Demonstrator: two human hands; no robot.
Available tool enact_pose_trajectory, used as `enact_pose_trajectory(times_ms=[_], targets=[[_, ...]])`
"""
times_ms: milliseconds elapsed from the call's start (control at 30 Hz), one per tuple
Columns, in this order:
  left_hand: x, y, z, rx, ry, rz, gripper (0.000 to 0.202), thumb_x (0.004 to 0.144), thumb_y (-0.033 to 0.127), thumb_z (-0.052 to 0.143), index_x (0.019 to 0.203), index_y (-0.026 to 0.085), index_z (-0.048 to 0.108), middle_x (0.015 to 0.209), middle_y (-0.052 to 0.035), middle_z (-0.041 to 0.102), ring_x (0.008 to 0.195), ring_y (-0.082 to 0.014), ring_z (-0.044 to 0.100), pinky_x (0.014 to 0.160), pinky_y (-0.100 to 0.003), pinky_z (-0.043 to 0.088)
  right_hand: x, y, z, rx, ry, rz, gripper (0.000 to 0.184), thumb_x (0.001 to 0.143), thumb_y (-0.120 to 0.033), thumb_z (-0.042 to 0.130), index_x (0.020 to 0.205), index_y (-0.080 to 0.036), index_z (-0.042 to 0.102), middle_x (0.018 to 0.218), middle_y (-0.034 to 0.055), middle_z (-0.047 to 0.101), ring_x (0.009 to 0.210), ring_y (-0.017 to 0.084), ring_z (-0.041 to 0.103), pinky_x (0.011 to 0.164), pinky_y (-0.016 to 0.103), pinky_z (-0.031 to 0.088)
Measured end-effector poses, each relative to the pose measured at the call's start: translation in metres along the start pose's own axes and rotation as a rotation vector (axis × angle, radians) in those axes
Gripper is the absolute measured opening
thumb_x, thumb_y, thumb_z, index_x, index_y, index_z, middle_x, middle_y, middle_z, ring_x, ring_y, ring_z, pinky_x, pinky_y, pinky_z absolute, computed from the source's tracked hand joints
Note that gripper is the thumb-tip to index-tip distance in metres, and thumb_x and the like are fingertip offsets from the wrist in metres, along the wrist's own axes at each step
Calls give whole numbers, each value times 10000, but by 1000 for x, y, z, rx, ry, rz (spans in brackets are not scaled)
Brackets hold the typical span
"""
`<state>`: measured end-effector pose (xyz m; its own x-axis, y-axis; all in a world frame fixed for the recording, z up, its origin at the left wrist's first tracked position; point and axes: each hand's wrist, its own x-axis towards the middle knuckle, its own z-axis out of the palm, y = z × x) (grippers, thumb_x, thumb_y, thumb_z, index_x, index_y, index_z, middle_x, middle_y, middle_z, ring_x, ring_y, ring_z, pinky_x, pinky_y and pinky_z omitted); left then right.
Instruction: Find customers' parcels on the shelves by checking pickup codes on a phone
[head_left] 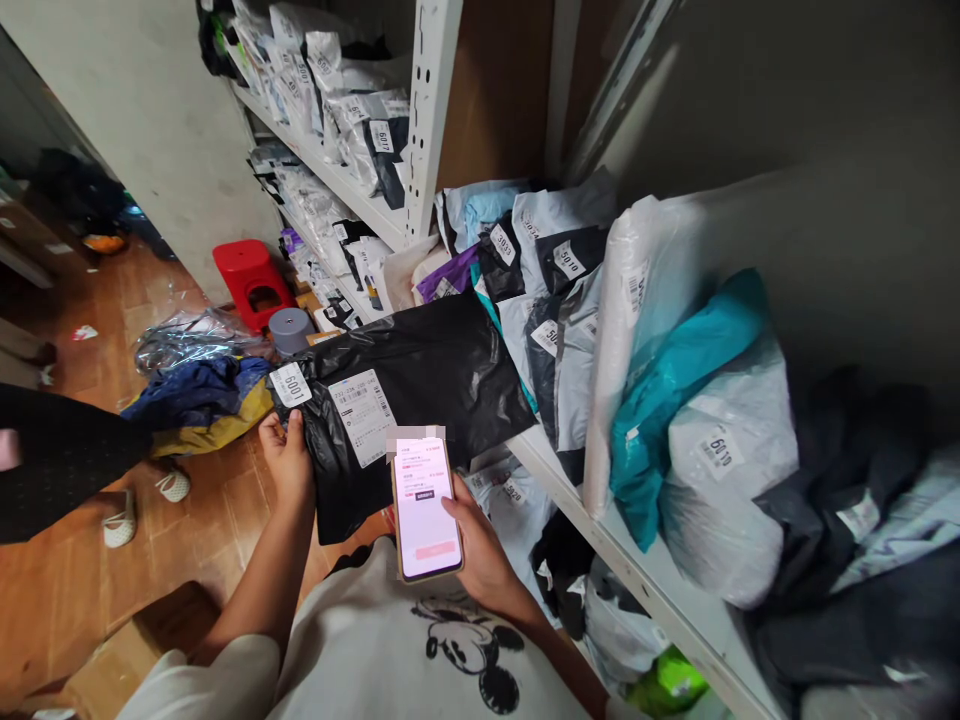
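A black plastic mailer bag (pixel 442 365) stretches from my left hand (pixel 286 452) across to the shelf edge on the right. That hand is closed on its left end, with the thumb just below a white sticker (pixel 290 385) reading 6001. Beside the sticker, a larger white shipping label (pixel 361 415) is stuck on the bag. My right hand (pixel 472 535) grips a smartphone (pixel 429 530) upright in front of the bag, its thumb over the lit screen. The phone hides part of the bag's lower edge.
White metal shelves (pixel 424 130) hold many numbered parcels. On the right shelf stand a long white wrapped roll (pixel 611 360) and a teal bag (pixel 675 400). A red stool (pixel 253 280) and a cardboard box (pixel 135 645) are on the wooden floor. Another person's feet (pixel 120 518) show at left.
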<state>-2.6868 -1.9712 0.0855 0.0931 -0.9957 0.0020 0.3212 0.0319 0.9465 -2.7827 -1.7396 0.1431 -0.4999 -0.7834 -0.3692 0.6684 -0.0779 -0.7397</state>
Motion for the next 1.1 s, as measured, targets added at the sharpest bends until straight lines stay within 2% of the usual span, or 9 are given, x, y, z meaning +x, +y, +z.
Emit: enact_pose_trajectory(times_ms=[167,333,500,600,700,833,967,1100], targets=[[1,0,0,14,-4,5,535,625,535,780,943,219,489,947,-5,614,853,-137,596,882,-302,435,4,1,0,-57,67,-25,274,726,-371,745,921,-224,620,861,2,725,717,182,649,614,263,474],[4,-3,-2,56,4,6,546,633,540,761,973,218,479,956,-1,605,865,-139,594,892,-312,437,15,9,-6,82,161,44,394,609,-365,819,914,-184,647,766,1,716,677,185,645,643,283,484],[10,-6,-6,131,16,20,519,660,515,745,966,211,457,915,20,562,909,-150,572,935,-337,424,36,27,-16,123,291,126,398,586,-498,824,760,-200,626,544,-41,612,476,151,543,498,263,409],[11,-6,-6,171,10,30,468,707,500,713,968,214,450,939,16,554,940,-157,562,946,-339,421,47,35,-20,120,320,129,396,558,-489,844,686,-207,597,502,-52,577,432,128,484,473,253,377],[10,-4,-5,191,7,32,469,712,512,693,987,212,462,958,10,559,949,-159,560,950,-338,418,48,34,-19,153,322,141,398,580,-512,817,714,-202,606,510,-45,581,467,148,516,504,267,407],[7,1,-4,195,-19,-12,512,670,559,679,988,180,547,952,-16,600,907,-171,576,931,-346,432,33,15,-15,286,198,213,483,713,-645,609,840,-180,648,618,18,660,627,238,636,595,339,487],[0,6,-1,198,-58,-81,524,661,613,632,918,157,599,855,-32,620,791,-184,585,847,-379,478,12,0,-28,413,63,249,496,764,-587,542,985,-160,663,759,66,725,749,282,682,682,394,524],[-16,18,-5,259,18,25,455,712,596,610,854,165,575,803,1,575,770,-162,544,859,-358,449,-1,7,-51,512,-71,224,699,749,-719,452,1080,-139,655,936,127,743,868,323,686,758,469,532]])
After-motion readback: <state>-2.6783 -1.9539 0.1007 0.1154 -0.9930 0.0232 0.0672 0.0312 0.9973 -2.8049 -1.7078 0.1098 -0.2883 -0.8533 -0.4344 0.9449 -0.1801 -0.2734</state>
